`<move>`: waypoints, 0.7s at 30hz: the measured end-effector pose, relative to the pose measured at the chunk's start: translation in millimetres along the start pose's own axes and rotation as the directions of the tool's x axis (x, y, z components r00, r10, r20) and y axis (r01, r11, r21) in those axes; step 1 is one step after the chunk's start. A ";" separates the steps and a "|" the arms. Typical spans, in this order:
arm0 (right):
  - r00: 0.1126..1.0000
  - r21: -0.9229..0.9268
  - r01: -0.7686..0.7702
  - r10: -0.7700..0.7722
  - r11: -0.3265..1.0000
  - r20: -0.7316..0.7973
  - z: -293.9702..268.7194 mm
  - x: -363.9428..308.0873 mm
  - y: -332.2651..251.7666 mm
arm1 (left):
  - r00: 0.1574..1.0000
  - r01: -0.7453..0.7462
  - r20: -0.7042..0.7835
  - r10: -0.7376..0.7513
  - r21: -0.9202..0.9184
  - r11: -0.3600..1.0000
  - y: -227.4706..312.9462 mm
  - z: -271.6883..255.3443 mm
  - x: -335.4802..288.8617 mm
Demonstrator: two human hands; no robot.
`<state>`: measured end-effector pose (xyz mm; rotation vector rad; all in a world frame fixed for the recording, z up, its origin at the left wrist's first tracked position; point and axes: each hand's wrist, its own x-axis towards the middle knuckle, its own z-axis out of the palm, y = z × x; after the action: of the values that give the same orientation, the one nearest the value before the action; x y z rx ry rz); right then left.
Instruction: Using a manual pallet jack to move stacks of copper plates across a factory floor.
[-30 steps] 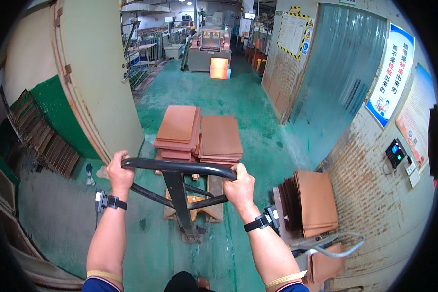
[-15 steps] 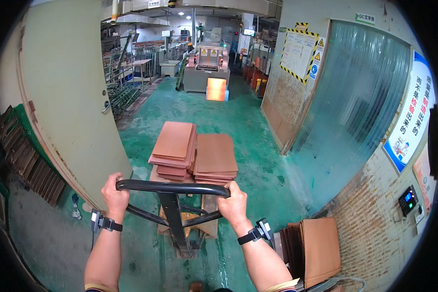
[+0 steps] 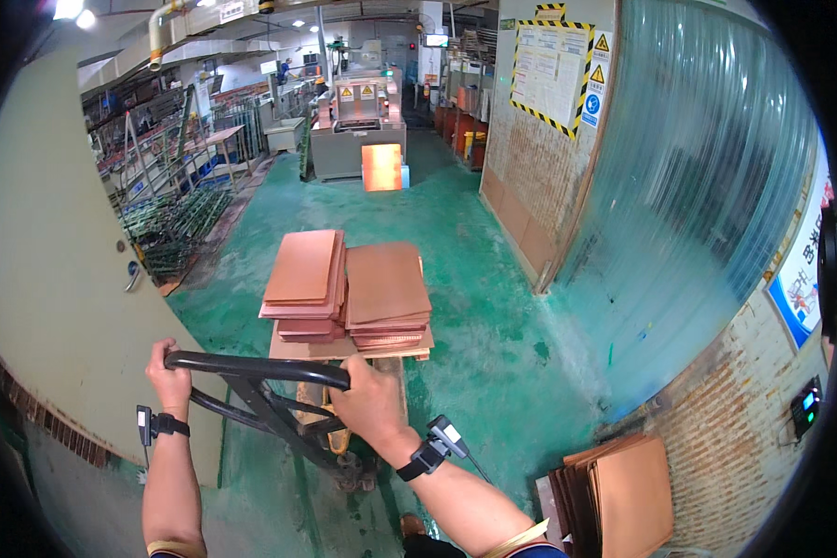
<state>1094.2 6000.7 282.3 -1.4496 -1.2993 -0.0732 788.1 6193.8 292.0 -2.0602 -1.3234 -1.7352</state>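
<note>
My left hand is wrapped round the left end of a pallet jack's black loop handle. On its right end, my right hand is closed in the same way. Both wrists carry black straps with small devices. The handle's shaft slants down to the jack's base, close to my feet. Ahead, the jack bears a wooden pallet with two stacks of flat copper-coloured sheets. The left stack has an uneven edge; the right stack sits right against it.
A pale door stands open on my left. Plastic strip curtains hang at right. Brown sheets lean by the right wall. Further along the green floor are a bright orange panel, a grey machine and metal racks.
The handle has swung left and tilts, both hands moving left with it. The loaded pallet appears further left in view. The door and the strip curtain look nearer.
</note>
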 end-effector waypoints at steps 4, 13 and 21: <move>1.000 0.012 0.023 -0.023 1.000 0.010 10.1 57.5 41.5 | 1.000 0.019 0.017 -0.019 -0.007 1.000 2.8 67.5 31.3; 0.997 -0.029 -0.013 0.010 1.000 -0.081 64.3 178.7 123.4 | 0.998 0.000 0.058 0.006 -0.096 0.995 -20.0 209.1 110.2; 0.976 -0.129 -0.141 0.115 0.982 -0.186 89.9 274.3 180.7 | 0.992 -0.054 0.100 0.077 -0.214 0.975 -23.0 332.9 181.2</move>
<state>1277.7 6286.1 311.1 -1.6067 -1.0701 -0.2084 1005.3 6503.0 328.7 -2.3122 -1.1255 -1.8307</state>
